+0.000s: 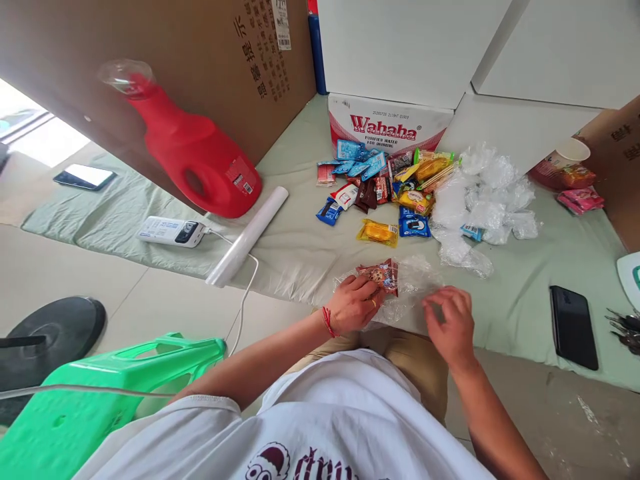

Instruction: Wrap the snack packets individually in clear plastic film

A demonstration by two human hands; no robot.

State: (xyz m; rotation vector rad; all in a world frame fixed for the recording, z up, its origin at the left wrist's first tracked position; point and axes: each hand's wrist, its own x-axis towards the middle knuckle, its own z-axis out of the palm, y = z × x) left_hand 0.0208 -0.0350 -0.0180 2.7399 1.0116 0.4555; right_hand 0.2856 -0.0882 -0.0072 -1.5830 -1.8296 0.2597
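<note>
A brown snack packet with a cookie picture point(386, 275) lies on a sheet of clear plastic film point(413, 277) at the front edge of the cloth-covered surface. My left hand point(356, 303), with a red cord at the wrist, has its fingers closed over the packet's near side. To the right, my right hand point(453, 323) is curled, its thumb and fingertips pinching the film's right edge. Just beyond the film lies a yellow snack packet point(378, 232), apart from both hands. A bundle of clear-wrapped pieces point(493, 193) sits behind my right hand.
Assorted snack packets point(367, 190) are heaped before a Wahaha carton point(390, 127). On the left lie a plastic roll point(247, 237), a power bank point(170, 231) and a red jug point(200, 160). A black phone point(574, 327) and keys point(625, 327) lie right; a green stool point(115, 380) stands lower left.
</note>
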